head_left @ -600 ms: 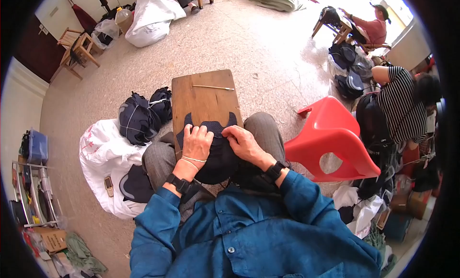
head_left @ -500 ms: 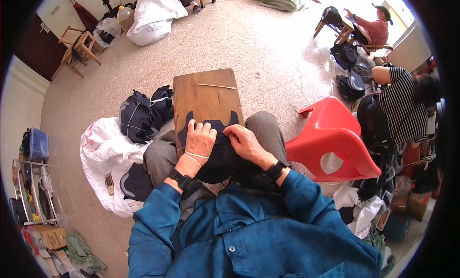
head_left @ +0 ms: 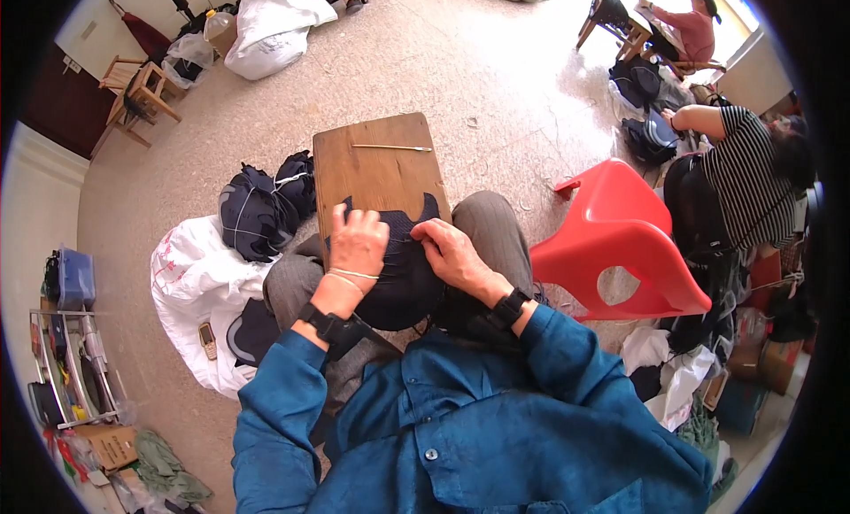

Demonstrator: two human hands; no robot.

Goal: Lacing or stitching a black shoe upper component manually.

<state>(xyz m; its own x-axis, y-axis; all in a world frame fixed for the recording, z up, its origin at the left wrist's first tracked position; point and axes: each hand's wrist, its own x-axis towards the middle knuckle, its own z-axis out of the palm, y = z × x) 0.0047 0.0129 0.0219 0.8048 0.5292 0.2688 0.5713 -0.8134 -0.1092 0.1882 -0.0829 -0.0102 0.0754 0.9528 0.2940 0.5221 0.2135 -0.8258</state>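
Note:
A dark navy fabric piece [head_left: 398, 288] lies over the near end of a small wooden table [head_left: 376, 182] between my knees, two horn-like tips pointing away from me. My left hand [head_left: 357, 247] is closed at its left tip, fingers bent. Whatever is between those fingertips is hidden. With thumb and forefinger, my right hand [head_left: 447, 253] pinches the fabric's edge beside the right tip. Beyond both hands, a thin stick-like tool [head_left: 391, 147] with a pale end rests on the wood.
Tied dark fabric bundles [head_left: 257, 208] and a white sack [head_left: 199, 275] carrying a phone [head_left: 207, 340] are at my left. A red plastic stool [head_left: 620, 239] stands at my right, near a person in a striped top [head_left: 748, 182]. Another person [head_left: 695, 36] sits farther back.
My left hand has drawn its fingers in over the fabric's left tip. My right hand keeps its pinch. The view has shifted slightly, and the striped-top person's arm now reaches toward the dark bundles.

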